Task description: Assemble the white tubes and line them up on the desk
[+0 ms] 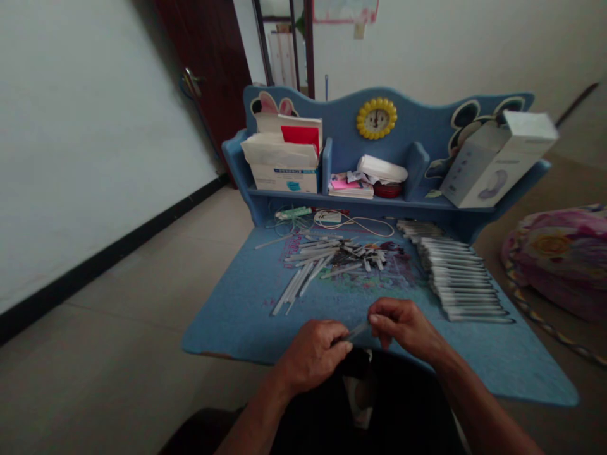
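Note:
Over the desk's front edge, my left hand (pixel 318 351) is closed around one end of a slim translucent tube (pixel 358 330). The fingers of my right hand (pixel 401 325) pinch its other end, so the tube spans the gap between both hands. What may be inside it is too blurred to tell. Beyond the hands lies a loose pile of similar pale tubes (pixel 310 256), mixed with small dark-tipped pieces (pixel 353 253). To the right, many slender sticks with dark ends lie side by side in a neat row (pixel 462 278).
The blue desk (pixel 237 316) has a raised shelf at its back. On the shelf stand an open carton (pixel 284 177), some papers (pixel 351 189) and a white box (pixel 488 170). A pale cord (pixel 370 221) lies below it. A flowery bundle (pixel 559 259) is at the right.

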Tool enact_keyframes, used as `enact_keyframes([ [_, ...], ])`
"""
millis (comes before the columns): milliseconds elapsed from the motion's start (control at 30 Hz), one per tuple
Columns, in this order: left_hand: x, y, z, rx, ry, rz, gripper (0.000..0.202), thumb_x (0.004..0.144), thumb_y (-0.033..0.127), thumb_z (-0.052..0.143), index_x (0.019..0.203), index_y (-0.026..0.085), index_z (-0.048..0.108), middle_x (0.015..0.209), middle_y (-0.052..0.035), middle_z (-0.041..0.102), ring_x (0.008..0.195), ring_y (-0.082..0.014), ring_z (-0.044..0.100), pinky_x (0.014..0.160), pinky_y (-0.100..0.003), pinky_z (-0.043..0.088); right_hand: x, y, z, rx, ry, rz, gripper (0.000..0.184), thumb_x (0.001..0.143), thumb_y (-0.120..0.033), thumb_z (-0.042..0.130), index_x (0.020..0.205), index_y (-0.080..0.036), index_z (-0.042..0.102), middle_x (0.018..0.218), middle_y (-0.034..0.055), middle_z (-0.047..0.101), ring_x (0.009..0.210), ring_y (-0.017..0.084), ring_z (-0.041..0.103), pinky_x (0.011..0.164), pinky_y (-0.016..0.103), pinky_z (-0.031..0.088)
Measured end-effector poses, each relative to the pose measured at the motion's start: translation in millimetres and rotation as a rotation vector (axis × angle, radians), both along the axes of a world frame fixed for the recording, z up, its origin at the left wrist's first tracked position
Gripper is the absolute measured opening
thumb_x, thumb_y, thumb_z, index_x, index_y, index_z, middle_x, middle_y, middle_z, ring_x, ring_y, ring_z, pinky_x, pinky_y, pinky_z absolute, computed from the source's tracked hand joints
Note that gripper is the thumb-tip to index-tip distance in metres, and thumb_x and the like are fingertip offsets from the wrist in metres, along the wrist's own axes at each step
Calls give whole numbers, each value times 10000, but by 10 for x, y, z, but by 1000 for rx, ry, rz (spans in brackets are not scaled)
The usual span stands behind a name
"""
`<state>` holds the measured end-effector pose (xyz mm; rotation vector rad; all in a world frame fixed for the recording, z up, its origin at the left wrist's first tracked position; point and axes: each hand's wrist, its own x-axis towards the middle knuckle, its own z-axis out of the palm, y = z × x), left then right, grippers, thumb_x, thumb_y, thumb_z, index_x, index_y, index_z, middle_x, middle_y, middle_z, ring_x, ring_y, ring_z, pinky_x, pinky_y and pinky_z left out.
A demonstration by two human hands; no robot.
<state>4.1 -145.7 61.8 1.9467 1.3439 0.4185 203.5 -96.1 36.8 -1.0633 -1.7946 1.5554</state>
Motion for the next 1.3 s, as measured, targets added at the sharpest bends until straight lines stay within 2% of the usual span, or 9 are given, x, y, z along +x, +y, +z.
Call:
enact_keyframes([
  [100, 9, 3, -9, 0, 4, 14, 163, 764, 196, 483, 609, 165, 525, 602, 34, 477, 606, -108, 474, 571, -203, 307, -25, 1, -15, 6, -95, -41, 476, 841, -539, 427, 552, -167, 492, 445, -34, 486, 347, 78, 472, 369, 185, 326],
  [167, 8, 1, -11, -5, 7, 32, 145, 763, 198, 490, 634, 163, 546, 612, 34, 492, 613, -108, 483, 572, -203, 310, -24, 5, -9, 2, -117, -60, 509, 863, -551, 361, 559, -166, 497, 438, -28, 490, 336, 80, 467, 361, 188, 315],
  [333, 5, -7, -25, 20, 21, 39, 132, 765, 195, 502, 655, 164, 568, 624, 27, 524, 630, -115, 504, 585, -209, 328, -17, 2, -9, 25, -27, -44, 345, 817, -471, 507, 668, -162, 547, 534, -29, 547, 414, 83, 501, 434, 196, 378],
  [700, 134, -52, -202, 330, 291, 128, 91, 800, 143, 487, 781, 174, 571, 791, -53, 610, 789, -199, 545, 714, -297, 390, -184, 8, -128, -116, -131, -227, 374, 820, -432, 454, 537, -188, 452, 381, -55, 485, 265, 71, 425, 291, 177, 285],
  [800, 151, -53, -212, 301, 249, 142, 64, 794, 158, 510, 798, 179, 571, 802, -46, 612, 799, -194, 550, 720, -290, 400, -186, 14, -139, -141, -116, -256, 366, 808, -434, 461, 538, -188, 450, 382, -51, 497, 254, 69, 411, 276, 175, 268],
  [900, 131, -40, -189, 200, 149, 158, 90, 797, 248, 544, 852, 185, 579, 825, -31, 619, 800, -179, 561, 705, -269, 407, -165, 30, -158, -127, -92, -277, 366, 803, -431, 472, 532, -186, 451, 384, -53, 496, 254, 68, 408, 274, 176, 270],
  [1033, 77, -9, -145, 112, 99, 134, 204, 859, 275, 439, 839, 186, 621, 802, -27, 625, 781, -163, 572, 706, -260, 407, -134, 66, -170, -106, -67, -298, 362, 811, -413, 464, 531, -183, 451, 380, -62, 481, 256, 63, 410, 277, 169, 265],
  [1133, 50, 27, -154, 103, 97, 132, 265, 867, 268, 407, 765, 190, 639, 746, -24, 623, 723, -153, 576, 680, -251, 413, -134, 103, -179, -104, -57, -292, 343, 812, -404, 460, 547, -187, 447, 385, -66, 479, 262, 63, 409, 276, 166, 258],
  [1300, 45, 94, -271, 191, 79, 156, 213, 828, 289, 467, 763, 217, 656, 783, -28, 660, 755, -169, 606, 706, -242, 447, -158, 169, -224, -129, -91, -318, 314, 810, -383, 457, 562, -191, 447, 393, -66, 484, 261, 70, 409, 267, 168, 243],
])
